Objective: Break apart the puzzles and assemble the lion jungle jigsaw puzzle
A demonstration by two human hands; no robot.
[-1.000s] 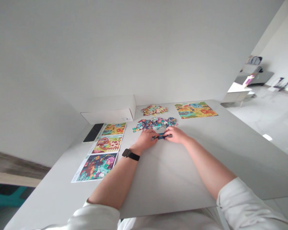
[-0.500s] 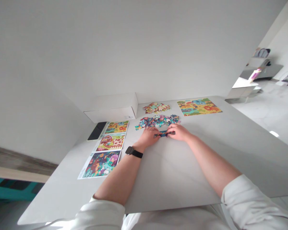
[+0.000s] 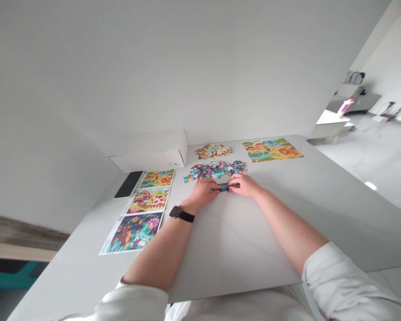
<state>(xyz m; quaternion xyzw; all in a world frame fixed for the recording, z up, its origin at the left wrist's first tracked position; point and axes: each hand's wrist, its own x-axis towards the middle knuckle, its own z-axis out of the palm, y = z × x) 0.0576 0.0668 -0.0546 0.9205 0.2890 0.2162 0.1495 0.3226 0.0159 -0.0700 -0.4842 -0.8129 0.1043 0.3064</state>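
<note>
Held puzzle pieces: dark blue and teal. Loose pile of pieces: mixed teal, pink, navy. Assembled puzzle: yellow, green, orange. Printed farm sheet: red barn, brown-spotted cream ground. Watch strap: black. Sleeve: off-white. Tabletop: pale grey.

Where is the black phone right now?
In the head view, the black smartphone lies flat at the far left of the white table, just in front of the white box and directly left of the printed picture sheets.
</note>
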